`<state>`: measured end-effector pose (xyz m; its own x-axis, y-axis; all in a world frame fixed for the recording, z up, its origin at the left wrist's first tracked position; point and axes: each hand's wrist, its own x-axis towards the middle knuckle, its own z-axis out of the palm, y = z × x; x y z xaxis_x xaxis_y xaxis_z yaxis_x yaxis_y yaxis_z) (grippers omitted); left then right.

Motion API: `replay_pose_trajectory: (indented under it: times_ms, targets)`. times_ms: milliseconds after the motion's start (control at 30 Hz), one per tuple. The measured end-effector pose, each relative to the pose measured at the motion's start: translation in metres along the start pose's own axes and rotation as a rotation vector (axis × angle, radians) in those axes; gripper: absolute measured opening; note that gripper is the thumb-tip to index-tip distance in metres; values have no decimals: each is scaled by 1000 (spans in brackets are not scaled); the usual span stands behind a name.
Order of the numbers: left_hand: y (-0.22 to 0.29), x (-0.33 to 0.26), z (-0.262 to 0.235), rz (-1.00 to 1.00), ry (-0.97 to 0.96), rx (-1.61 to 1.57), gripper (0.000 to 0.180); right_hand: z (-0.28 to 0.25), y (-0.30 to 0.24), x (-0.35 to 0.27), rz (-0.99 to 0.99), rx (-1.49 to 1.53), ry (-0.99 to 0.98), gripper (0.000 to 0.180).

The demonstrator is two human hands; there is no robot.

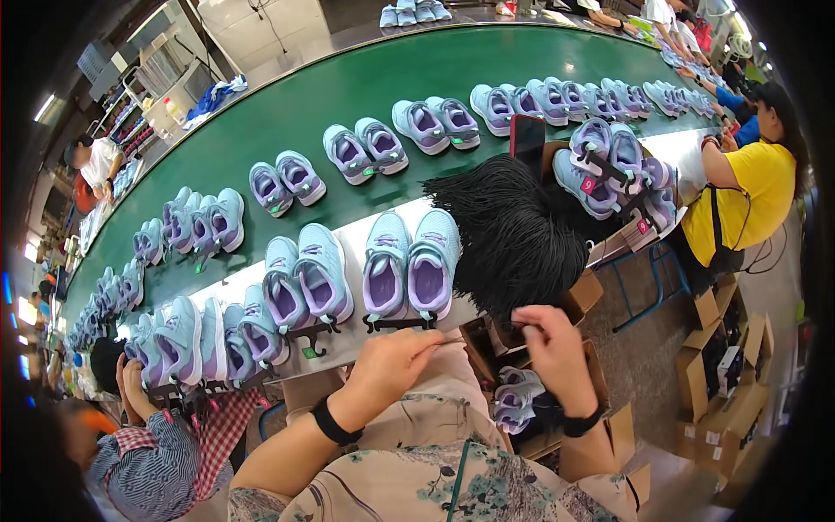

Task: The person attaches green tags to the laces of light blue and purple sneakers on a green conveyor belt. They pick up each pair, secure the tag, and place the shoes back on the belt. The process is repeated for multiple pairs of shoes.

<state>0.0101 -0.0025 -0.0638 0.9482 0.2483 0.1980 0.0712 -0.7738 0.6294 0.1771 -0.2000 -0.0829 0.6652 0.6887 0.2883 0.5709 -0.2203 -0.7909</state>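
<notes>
My left hand (396, 361) is closed in a pinch at the table's near edge, just below a pair of light blue and lilac sneakers (385, 265). A thin dark sliver shows at its fingertips, too small to name. To the right, my right hand (557, 352) is raised with its fingers curled together, beside the lower end of a thick bundle of thin black strands (513, 230). What its fingertips hold, if anything, is hidden. A black plastic hanger (398, 324) is at the heels of the nearest pair; another hanger (313, 335) is at the pair to its left.
A green conveyor belt (348, 87) carries several sneaker pairs across the far side. More sneakers (600, 165) are piled at right near a person in yellow (739, 191). Another person (156, 452) works close on my left. Open cartons (722, 383) stand at lower right.
</notes>
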Motion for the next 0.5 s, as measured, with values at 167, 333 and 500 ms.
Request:
replay_pose_trajectory:
  times_ms: [167,333,500]
  targets:
    - [17,2,-5,225,49,467,34,53,-41,-11,376,806,-291,46]
    - [12,1,-8,267,47,511,33,66,-38,-1,468,748,-381,37]
    - [-5,-4,-11,184,132,291,24,73,-17,-7,292,635,-181,13]
